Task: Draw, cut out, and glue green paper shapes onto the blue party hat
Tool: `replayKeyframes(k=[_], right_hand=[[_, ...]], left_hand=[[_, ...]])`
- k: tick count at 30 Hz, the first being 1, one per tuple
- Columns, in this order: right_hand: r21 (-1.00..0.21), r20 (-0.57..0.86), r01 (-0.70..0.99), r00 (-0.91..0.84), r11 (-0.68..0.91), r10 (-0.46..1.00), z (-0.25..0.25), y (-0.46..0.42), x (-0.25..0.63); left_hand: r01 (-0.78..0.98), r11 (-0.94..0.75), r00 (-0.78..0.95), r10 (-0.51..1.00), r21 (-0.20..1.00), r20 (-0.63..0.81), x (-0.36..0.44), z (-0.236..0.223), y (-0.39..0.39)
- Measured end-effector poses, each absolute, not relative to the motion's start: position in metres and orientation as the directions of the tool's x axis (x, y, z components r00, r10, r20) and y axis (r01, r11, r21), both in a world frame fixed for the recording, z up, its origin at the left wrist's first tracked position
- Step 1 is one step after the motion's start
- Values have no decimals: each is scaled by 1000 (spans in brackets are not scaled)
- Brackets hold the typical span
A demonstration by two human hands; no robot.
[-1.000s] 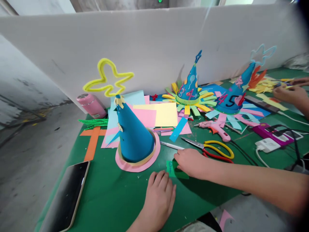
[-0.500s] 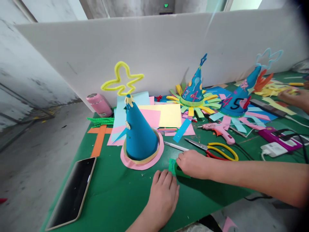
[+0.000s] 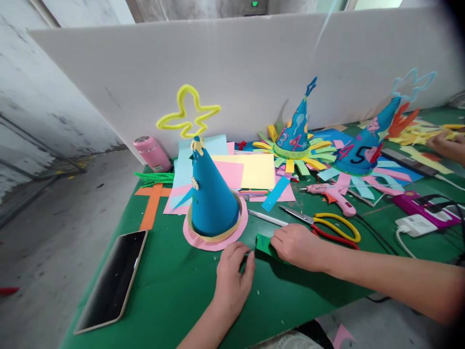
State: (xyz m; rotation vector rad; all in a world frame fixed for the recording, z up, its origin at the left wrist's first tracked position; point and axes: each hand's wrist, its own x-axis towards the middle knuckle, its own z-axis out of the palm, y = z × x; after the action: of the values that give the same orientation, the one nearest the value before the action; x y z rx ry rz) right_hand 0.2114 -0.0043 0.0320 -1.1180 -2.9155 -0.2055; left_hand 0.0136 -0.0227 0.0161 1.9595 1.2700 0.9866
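My right hand [image 3: 296,247] is closed on a small piece of green paper [image 3: 263,244], its fingers covering the right part. The paper's left end is raised slightly off the green table. Just left of it, my left hand [image 3: 234,271] has thumb and forefinger nearly together in a pinch; what lies between the tips is too small to make out. Behind the left hand stands a blue cone hat [image 3: 214,203] with a pink brim [image 3: 198,241] and a yellow fuzzy-wire shape [image 3: 189,111] on top. A white pen [image 3: 267,218] and yellow-and-red scissors [image 3: 319,223] lie beyond my right hand.
A phone [image 3: 112,281] lies at the table's left edge. Behind are a pink bottle [image 3: 152,153], paper sheets [image 3: 257,169] and two decorated cone hats [image 3: 294,131]. A pink glue gun [image 3: 339,198] and purple power strip [image 3: 417,206] lie right. Another person's hand [image 3: 448,143] is at far right.
My left hand has moved left, off the green paper, and its fingers have curled into a pinch. My right hand stays on the paper, whose left end has lifted. The view has shifted slightly.
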Motion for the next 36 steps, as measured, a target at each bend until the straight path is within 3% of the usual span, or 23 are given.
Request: replayKeyframes(k=[2,10,14,17,19,20,23,28,32,36], right_hand=[[124,98,661,-750,740,654,36,-8,214],[114,198,623,-778,774,596,48,-10,213],[54,256,683,-714,728,651,58,-1,214],[-28,341,815,-536,578,772,70,4,230],[-124,406,906,-325,405,854,73,2,250],[-240,427,935,-141,262,893,71,-1,262],[-438,269,892,250,-113,930,53,-22,292],[-373,174,918,211,-134,962,17,-58,309],[-196,72,966,186,-169,980,16,-56,310],[-172,-10,974,146,-146,989,23,-37,317]], left_hand=[[350,-65,208,978,935,-10,16,25,-17],[127,317,303,890,940,-341,29,38,-8],[53,361,292,886,931,-360,28,36,-5],[17,363,268,896,932,-354,24,35,-4],[-21,372,234,904,928,-357,23,35,-3],[-48,380,210,908,924,-363,23,36,-2],[-146,407,137,911,902,-389,28,37,1],[-209,390,125,920,897,-372,39,31,5],[-104,306,107,949,946,-295,38,21,0],[-20,256,109,962,966,-252,36,20,-6]])
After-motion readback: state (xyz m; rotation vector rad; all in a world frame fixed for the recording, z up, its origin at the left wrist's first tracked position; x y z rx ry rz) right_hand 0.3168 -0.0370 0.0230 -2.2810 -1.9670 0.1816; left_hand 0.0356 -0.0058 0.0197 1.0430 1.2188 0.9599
